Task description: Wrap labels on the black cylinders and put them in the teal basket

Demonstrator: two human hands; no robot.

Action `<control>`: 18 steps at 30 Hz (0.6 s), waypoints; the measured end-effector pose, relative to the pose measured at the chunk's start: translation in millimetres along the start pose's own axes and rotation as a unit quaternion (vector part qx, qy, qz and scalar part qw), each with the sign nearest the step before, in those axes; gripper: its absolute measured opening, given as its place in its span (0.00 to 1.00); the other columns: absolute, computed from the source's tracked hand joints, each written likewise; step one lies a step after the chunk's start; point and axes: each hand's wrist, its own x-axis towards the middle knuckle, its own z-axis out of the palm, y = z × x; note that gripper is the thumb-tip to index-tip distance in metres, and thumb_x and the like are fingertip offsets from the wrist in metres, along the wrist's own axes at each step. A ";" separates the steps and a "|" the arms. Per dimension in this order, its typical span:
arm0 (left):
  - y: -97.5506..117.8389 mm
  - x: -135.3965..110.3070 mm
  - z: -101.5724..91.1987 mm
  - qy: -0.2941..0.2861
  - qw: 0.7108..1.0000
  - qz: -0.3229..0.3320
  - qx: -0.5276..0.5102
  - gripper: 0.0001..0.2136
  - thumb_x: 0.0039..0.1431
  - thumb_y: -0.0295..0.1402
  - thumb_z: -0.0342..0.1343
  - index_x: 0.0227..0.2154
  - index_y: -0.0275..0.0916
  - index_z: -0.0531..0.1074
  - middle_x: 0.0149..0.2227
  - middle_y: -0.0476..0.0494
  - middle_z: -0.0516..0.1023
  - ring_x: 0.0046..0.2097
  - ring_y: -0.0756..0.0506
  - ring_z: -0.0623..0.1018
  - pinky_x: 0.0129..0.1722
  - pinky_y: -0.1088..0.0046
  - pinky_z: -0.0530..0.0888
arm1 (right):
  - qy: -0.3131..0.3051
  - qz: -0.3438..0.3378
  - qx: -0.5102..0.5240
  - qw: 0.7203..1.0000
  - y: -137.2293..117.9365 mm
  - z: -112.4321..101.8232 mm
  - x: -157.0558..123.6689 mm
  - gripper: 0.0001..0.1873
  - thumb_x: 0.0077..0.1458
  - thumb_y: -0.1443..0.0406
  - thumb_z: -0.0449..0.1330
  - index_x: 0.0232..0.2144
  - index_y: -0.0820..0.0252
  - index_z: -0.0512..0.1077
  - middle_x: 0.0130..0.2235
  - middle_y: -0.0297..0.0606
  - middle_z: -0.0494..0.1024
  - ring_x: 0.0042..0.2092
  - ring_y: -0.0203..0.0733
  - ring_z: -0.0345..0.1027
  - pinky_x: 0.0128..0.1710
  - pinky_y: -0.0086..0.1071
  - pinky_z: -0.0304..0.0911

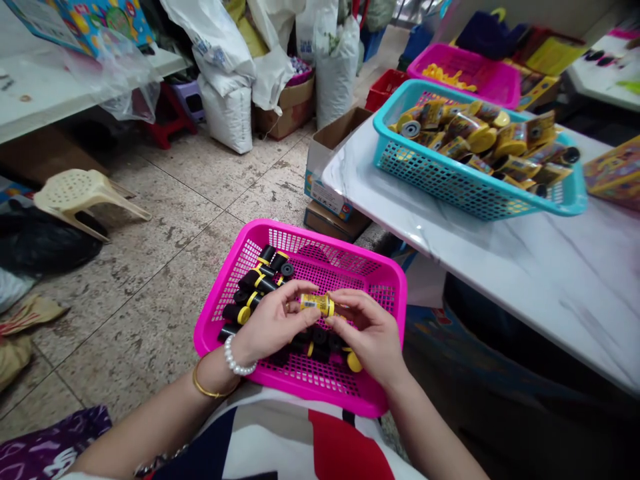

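Above a pink plastic basket [215, 317] on my lap, both my hands hold one small cylinder with a yellow printed label [311, 303]. My left hand [280, 317] pinches its left end between thumb and fingers. At the yellow right end, my right hand [367, 330] closes its thumb and fingertips. Part of the cylinder is hidden by the fingers. Below and around my hands, several black cylinders with yellow ends [266, 283] lie loose in the basket, without printed labels that I can see.
On the marbled table [430, 247] at right stands a turquoise basket [450, 183] heaped with labelled yellow cylinders [470, 130]. Behind it is a pink tray [490, 77] with yellow pieces. Cardboard boxes [333, 220] stand beside the table. A beige stool [75, 190] and white sacks [227, 110] are on the floor.
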 end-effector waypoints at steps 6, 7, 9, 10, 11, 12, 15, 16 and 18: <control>-2.1 3.1 0.1 0.010 1.000 0.025 -0.006 0.11 0.53 0.33 0.61 0.39 0.37 0.73 0.31 0.46 0.74 0.31 0.51 0.74 0.31 0.78 0.71 | 0.022 0.046 -0.006 0.999 5.4 2.9 2.5 0.11 0.47 0.64 0.67 0.37 0.54 0.77 0.38 0.39 0.80 0.40 0.45 0.75 0.42 0.42 0.73; -3.0 2.6 1.8 0.017 0.999 0.048 0.000 0.11 0.52 0.31 0.61 0.39 0.37 0.73 0.34 0.45 0.75 0.34 0.50 0.74 0.35 0.77 0.71 | 0.019 0.083 0.031 0.996 6.4 3.7 3.3 0.11 0.47 0.63 0.68 0.36 0.56 0.77 0.37 0.38 0.80 0.38 0.44 0.75 0.40 0.40 0.74; -4.6 1.7 4.2 0.022 0.997 0.067 0.007 0.11 0.53 0.30 0.61 0.40 0.37 0.74 0.39 0.43 0.76 0.40 0.48 0.75 0.41 0.75 0.71 | 0.004 0.133 0.081 0.988 7.2 4.6 4.3 0.13 0.45 0.61 0.69 0.35 0.57 0.76 0.35 0.37 0.81 0.37 0.42 0.76 0.39 0.38 0.74; -5.2 1.6 4.6 0.023 0.998 0.064 0.004 0.12 0.53 0.30 0.61 0.42 0.37 0.73 0.39 0.42 0.76 0.41 0.48 0.75 0.42 0.74 0.71 | -0.003 0.143 0.091 0.985 6.8 4.6 4.7 0.13 0.45 0.61 0.69 0.35 0.57 0.76 0.35 0.37 0.81 0.37 0.42 0.76 0.40 0.38 0.73; -5.6 1.8 4.7 0.021 0.998 0.054 -0.005 0.13 0.53 0.30 0.60 0.43 0.38 0.73 0.38 0.43 0.76 0.39 0.48 0.75 0.40 0.75 0.72 | -0.004 0.147 0.097 0.984 6.3 4.5 5.0 0.14 0.45 0.60 0.69 0.35 0.58 0.75 0.35 0.37 0.81 0.37 0.42 0.76 0.40 0.38 0.73; -5.9 2.1 4.7 0.017 0.999 0.041 -0.016 0.15 0.53 0.31 0.60 0.45 0.38 0.72 0.36 0.44 0.76 0.37 0.49 0.75 0.37 0.75 0.72 | -0.002 0.147 0.100 0.984 5.9 4.5 5.2 0.14 0.44 0.60 0.69 0.35 0.57 0.75 0.35 0.37 0.81 0.37 0.42 0.76 0.40 0.38 0.73; -5.7 3.5 6.4 0.011 0.999 0.029 -0.023 0.14 0.54 0.32 0.60 0.44 0.39 0.74 0.34 0.44 0.76 0.33 0.50 0.74 0.33 0.77 0.71 | -0.004 0.153 0.113 0.982 6.5 5.3 6.7 0.15 0.42 0.58 0.70 0.33 0.57 0.75 0.34 0.36 0.81 0.36 0.42 0.76 0.39 0.38 0.74; -5.4 4.0 7.5 0.011 0.999 0.038 -0.015 0.12 0.54 0.32 0.60 0.42 0.38 0.75 0.36 0.43 0.76 0.35 0.49 0.75 0.35 0.76 0.72 | -0.005 0.160 0.120 0.980 7.5 5.8 7.5 0.16 0.41 0.58 0.71 0.32 0.57 0.75 0.33 0.36 0.81 0.35 0.43 0.76 0.39 0.39 0.74; -4.6 5.1 9.5 0.010 0.998 0.058 -0.001 0.10 0.53 0.31 0.61 0.39 0.37 0.76 0.41 0.41 0.76 0.42 0.46 0.76 0.41 0.75 0.72 | 0.000 0.181 0.133 0.974 9.4 6.1 9.4 0.16 0.41 0.57 0.71 0.31 0.58 0.74 0.31 0.35 0.81 0.33 0.42 0.76 0.37 0.39 0.74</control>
